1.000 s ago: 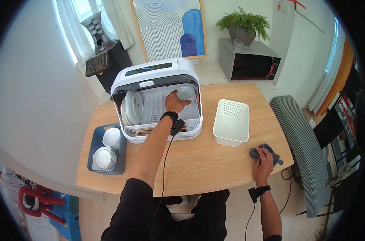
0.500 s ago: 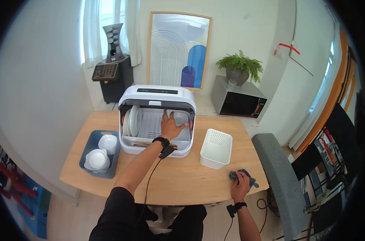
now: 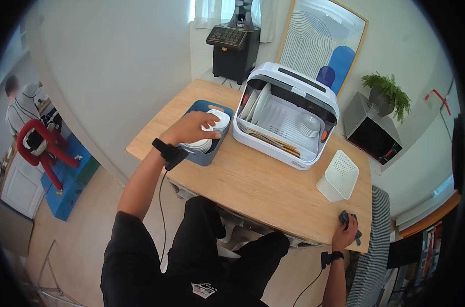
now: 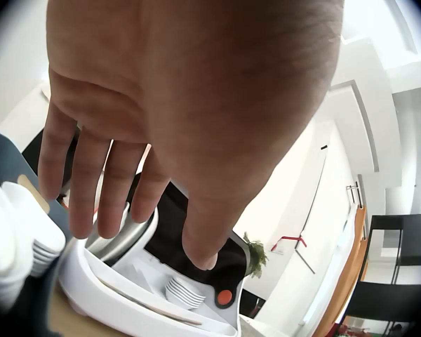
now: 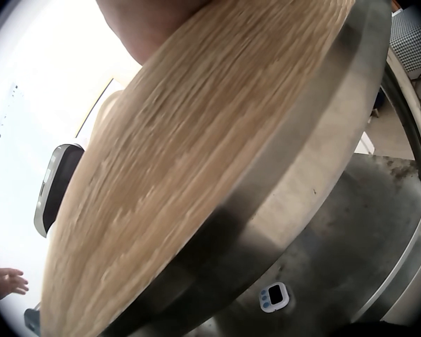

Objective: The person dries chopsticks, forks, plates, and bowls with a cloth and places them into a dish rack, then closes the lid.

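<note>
My left hand (image 3: 189, 129) hovers over the blue-grey bin (image 3: 201, 158), with its fingers spread and nothing in its grasp. White bowls and dishes (image 3: 221, 119) are stacked in the bin, partly hidden by the hand. To the right, a white countertop dish dryer (image 3: 271, 146) has its front raised. Inside it, plates (image 3: 262, 104) stand at the left, a stack of small white bowls (image 3: 309, 126) sits at the right, and cutlery (image 3: 273, 141) lies along the front. My right hand (image 3: 345, 234) is on a dark grey, soft-looking item (image 3: 343, 217) at the table's right corner; its grip cannot be made out.
A white perforated basket (image 3: 339, 178) stands on the wooden table (image 3: 253, 184), right of the dryer. Behind are a microwave (image 3: 371, 128) and a potted fern (image 3: 388, 94). A cable (image 3: 162, 220) hangs from my left wrist. Another person (image 3: 23, 105) stands far left.
My left hand has left the bowls inside the dryer and moved left, over the bin. The head view has turned toward the left. My right hand stays on the dark item.
</note>
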Available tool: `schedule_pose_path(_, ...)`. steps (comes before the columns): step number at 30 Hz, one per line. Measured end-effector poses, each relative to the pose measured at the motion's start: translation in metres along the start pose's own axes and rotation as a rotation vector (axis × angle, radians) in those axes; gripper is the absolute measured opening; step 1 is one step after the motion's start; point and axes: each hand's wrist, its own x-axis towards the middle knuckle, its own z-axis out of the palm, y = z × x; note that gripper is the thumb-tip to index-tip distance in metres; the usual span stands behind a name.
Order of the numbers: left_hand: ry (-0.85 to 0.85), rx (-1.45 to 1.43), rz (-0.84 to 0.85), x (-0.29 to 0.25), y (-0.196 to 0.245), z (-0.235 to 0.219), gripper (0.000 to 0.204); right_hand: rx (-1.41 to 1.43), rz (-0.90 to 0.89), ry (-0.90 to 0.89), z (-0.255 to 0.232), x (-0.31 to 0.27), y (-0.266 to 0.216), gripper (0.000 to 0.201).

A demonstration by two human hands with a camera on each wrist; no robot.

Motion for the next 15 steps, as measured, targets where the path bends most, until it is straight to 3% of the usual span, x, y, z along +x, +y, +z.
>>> schedule_pose_path(1,0.077,0.084,-0.037,-0.008,-0.01,-0.008,0.054,-0.004,0.011,0.001,0.0,0.0,0.0,0.041)
schedule_pose_path(4,0.037,0.115,-0.148,-0.021,-0.032,-0.019,0.052,-0.024,-0.01,0.037,-0.001,0.0,-0.004,0.032)
schedule_pose_path(8,0.036,0.163,-0.102,-0.008,-0.048,-0.006,0.051,-0.024,-0.004,0.034,-0.001,0.001,-0.006,0.031)
schedule_pose_path(10,0.048,0.29,0.017,0.008,-0.048,0.004,0.049,-0.022,0.004,0.022,-0.002,0.002,-0.005,0.031)
schedule_pose_path(15,-0.073,0.442,-0.036,0.054,-0.038,0.025,0.048,-0.014,-0.004,0.008,-0.007,0.003,-0.013,0.036)
